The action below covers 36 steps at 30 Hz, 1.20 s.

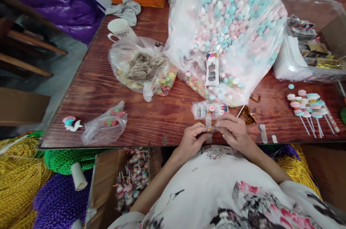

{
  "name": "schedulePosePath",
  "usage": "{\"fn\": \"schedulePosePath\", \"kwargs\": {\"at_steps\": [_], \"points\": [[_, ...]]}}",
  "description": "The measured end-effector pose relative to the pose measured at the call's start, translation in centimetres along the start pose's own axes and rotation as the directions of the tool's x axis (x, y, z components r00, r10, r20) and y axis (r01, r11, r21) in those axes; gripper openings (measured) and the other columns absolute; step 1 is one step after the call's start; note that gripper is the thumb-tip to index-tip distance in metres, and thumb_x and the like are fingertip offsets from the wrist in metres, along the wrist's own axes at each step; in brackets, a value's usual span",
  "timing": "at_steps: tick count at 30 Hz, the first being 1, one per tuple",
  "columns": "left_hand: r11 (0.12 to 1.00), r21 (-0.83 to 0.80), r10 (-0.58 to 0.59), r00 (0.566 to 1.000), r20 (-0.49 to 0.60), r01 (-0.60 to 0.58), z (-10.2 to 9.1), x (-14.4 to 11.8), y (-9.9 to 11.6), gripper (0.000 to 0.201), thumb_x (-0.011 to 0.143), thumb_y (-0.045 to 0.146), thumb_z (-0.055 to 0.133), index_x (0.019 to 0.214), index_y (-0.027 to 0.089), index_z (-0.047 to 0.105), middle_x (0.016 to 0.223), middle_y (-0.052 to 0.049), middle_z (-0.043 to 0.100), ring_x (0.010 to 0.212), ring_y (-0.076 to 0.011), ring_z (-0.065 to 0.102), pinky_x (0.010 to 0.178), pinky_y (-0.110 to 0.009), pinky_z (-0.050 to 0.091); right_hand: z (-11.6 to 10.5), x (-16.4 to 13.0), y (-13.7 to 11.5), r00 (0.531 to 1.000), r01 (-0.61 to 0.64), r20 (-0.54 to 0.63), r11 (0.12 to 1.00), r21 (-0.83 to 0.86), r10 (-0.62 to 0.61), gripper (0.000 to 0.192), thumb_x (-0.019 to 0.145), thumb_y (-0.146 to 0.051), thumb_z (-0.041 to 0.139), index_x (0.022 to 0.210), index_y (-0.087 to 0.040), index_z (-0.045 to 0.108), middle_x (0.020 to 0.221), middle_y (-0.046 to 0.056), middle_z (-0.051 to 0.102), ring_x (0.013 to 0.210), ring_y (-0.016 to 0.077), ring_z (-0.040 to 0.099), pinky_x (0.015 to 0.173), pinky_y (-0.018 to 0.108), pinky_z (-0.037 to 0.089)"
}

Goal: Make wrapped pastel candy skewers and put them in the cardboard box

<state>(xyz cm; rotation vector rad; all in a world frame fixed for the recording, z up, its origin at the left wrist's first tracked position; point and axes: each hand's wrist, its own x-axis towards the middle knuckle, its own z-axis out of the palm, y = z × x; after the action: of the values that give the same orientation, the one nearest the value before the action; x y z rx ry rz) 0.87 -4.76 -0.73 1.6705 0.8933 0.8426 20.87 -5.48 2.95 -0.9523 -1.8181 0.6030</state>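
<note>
My left hand (193,137) and my right hand (234,131) meet at the table's front edge, fingertips pinched together. Between them shows a tiny orange-yellow bit; what they hold is too small to make out. A white stick (240,111) sticks out past the knuckles of my right hand, and I cannot tell if it is held. Just beyond my fingers lies a clear printed packet (200,110) with a pink round candy (212,108) on top. Gold twist ties (246,115) lie beside my right hand. A strip of clear tape (208,122) runs below the packet.
A big bag of pastel candies (229,16) bears printed labels (212,68). Marshmallow-like candy skewers (308,104) lie right, before a clear bin (289,66). Leftward are a smaller candy bag (121,63), a mug (119,29) and a plastic pouch (105,124). A cardboard box (101,185) stands below.
</note>
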Motion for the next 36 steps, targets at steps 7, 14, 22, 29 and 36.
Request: {"fn": "schedulePosePath", "kwargs": {"at_steps": [7, 14, 22, 29, 36], "points": [[0.993, -0.093, -0.085, 0.99, -0.109, 0.075, -0.1, 0.3, 0.3, 0.015, 0.08, 0.028, 0.074, 0.07, 0.018, 0.068, 0.07, -0.002, 0.062, 0.067, -0.0141, 0.057, 0.065, -0.026, 0.045, -0.6, -0.4, 0.0, 0.991, -0.051, -0.125, 0.998, 0.041, 0.056, 0.041, 0.084, -0.011, 0.062, 0.123, -0.026, 0.058, 0.112, 0.012, 0.064, 0.098, 0.022, 0.064, 0.074, 0.036, 0.057], [0.998, -0.015, -0.07, 0.977, -0.202, 0.068, -0.2, 0.2, -0.1, 0.022, 0.081, 0.025, 0.071, 0.065, 0.017, 0.058, 0.068, 0.001, 0.056, 0.065, -0.0123, 0.05, 0.064, -0.025, 0.04, -2.4, -0.8, -1.3, 0.998, 0.032, -0.057, 0.987, -0.159, -0.042, 0.039, 0.08, -0.012, 0.065, 0.115, -0.03, 0.061, 0.127, 0.011, 0.058, 0.079, 0.0172, 0.06, 0.066, 0.035, 0.055], [0.994, 0.106, 0.013, 0.985, -0.174, 0.006, -0.3, 0.1, -0.1, 0.019, 0.081, 0.021, 0.07, 0.068, 0.017, 0.057, 0.07, 0.0, 0.056, 0.067, -0.0126, 0.052, 0.065, -0.025, 0.041, -1.6, 0.3, -0.8, 0.945, 0.086, 0.328, 0.954, -0.288, 0.014, 0.01, 0.088, -0.015, 0.057, 0.089, -0.018, 0.067, 0.122, 0.015, 0.06, 0.104, 0.0254, 0.058, 0.085, 0.045, 0.051], [0.995, 0.097, -0.034, 0.998, -0.059, 0.039, -1.3, 0.4, 0.6, 0.021, 0.08, 0.025, 0.072, 0.066, 0.017, 0.059, 0.068, 0.0, 0.057, 0.065, -0.0124, 0.051, 0.062, -0.025, 0.04, -3.8, 0.9, -0.2, 0.898, -0.139, 0.44, 0.967, 0.213, 0.032, 0.014, 0.091, -0.028, 0.061, 0.083, -0.019, 0.069, 0.115, 0.01, 0.062, 0.107, 0.0199, 0.059, 0.091, 0.04, 0.051], [0.957, -0.105, -0.282, 0.949, -0.143, 0.269, -1.9, 0.2, 1.1, 0.031, 0.069, 0.028, 0.082, 0.058, 0.016, 0.056, 0.063, 0.002, 0.054, 0.06, -0.0101, 0.048, 0.058, -0.023, 0.038, -7.9, -2.0, 2.4, 0.869, -0.478, -0.214, 0.868, -0.133, 0.445, 0.011, 0.086, -0.029, 0.065, 0.08, -0.021, 0.068, 0.076, 0.002, 0.066, 0.07, 0.0156, 0.06, 0.066, 0.03, 0.048]]}}
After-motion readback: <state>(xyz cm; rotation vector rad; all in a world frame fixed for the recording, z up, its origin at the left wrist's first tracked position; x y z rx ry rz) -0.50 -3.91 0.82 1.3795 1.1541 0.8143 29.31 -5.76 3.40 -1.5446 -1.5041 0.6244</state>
